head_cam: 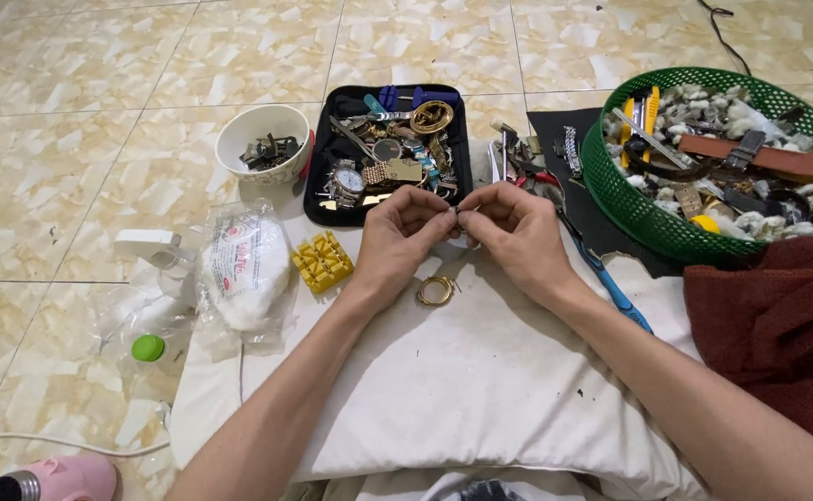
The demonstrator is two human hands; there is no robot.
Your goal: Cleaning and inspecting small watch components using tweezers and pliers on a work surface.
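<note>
Over a white pillow (462,380) on tiled floor (82,139), both hands' (397,237) (518,232) grip pinches something tiny, perhaps metal.

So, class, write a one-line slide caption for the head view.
Two hands, left hand and right hand, pinch a tiny part above a gold ring on a white cushion.
</note>
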